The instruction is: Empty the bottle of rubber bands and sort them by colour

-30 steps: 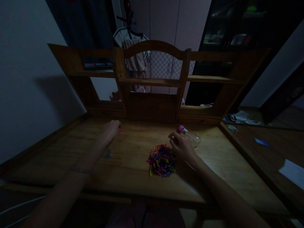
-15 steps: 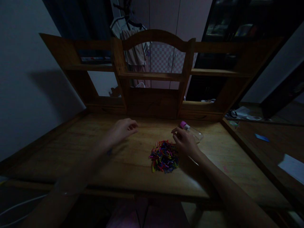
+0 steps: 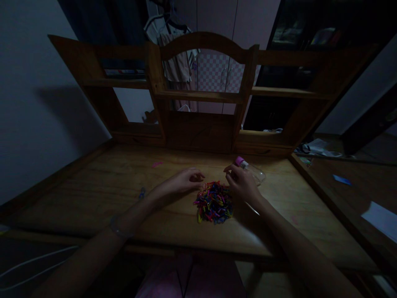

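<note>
A heap of small, thin, many-coloured pieces [image 3: 214, 203], looking like rubber bands or hair ties, lies on the wooden desk [image 3: 173, 223]. My left hand [image 3: 188, 179] hovers at the heap's upper left edge, fingers curved and apart from the thumb, with nothing visible in them. On the other side, my right hand [image 3: 243, 181] is over the upper right edge, its fingers bent and a gap showing between index finger and thumb. Behind it lies a clear bottle [image 3: 256, 174] with a pink cap, partly hidden by that hand. Left of the heap are a pink piece [image 3: 157, 164] and a blue piece [image 3: 142, 193].
A wooden shelf unit [image 3: 198, 97] rises along the desk's back edge. On the right, past a raised wooden border, another surface holds a blue card [image 3: 342, 179] and a white paper [image 3: 381, 219]. A white cable [image 3: 40, 258] hangs at lower left.
My left hand has moved right and nearer, from the back left of the desk to the heap. The pink piece now shows where that hand was. My right hand has hardly moved.
</note>
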The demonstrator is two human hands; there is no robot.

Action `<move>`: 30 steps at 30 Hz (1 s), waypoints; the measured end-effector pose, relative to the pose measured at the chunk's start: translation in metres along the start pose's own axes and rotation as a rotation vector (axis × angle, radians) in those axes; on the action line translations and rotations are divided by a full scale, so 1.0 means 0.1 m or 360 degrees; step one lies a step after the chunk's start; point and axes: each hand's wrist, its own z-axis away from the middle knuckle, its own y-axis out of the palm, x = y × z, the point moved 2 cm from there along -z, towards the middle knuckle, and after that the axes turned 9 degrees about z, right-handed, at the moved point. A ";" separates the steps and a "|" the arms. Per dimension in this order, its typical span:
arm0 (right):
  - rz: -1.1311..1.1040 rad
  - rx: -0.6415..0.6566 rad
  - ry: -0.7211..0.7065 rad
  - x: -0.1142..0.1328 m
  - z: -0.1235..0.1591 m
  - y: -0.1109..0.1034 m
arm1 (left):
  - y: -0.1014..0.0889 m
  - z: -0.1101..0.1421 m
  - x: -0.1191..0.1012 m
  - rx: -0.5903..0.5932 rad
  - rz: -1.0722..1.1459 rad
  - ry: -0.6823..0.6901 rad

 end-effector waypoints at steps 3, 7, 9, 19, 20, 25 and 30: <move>-0.0010 0.0018 -0.0008 0.00 0.00 0.02 | 0.07 -0.03 0.01 0.0127 0.0035 0.0031; -0.0038 0.0017 -0.0032 -0.01 -0.01 0.04 | 0.09 -0.04 0.01 0.0181 -0.0074 0.0036; -0.0028 0.0003 -0.0025 -0.02 -0.01 0.03 | 0.08 -0.05 0.03 0.0169 -0.0087 0.0054; -0.0024 0.0004 -0.0023 -0.01 0.00 0.03 | 0.08 -0.04 -0.04 0.0196 -0.0008 0.0092; -0.0022 0.0006 -0.0019 -0.01 0.00 0.02 | 0.08 -0.05 -0.05 0.0226 -0.0044 0.0108; -0.0021 -0.0002 -0.0012 0.00 0.00 0.00 | 0.08 -0.04 -0.08 0.0252 -0.0320 0.0183; -0.0023 -0.0008 -0.0009 -0.01 -0.01 0.01 | 0.07 0.01 -0.13 0.0209 -0.0493 0.0255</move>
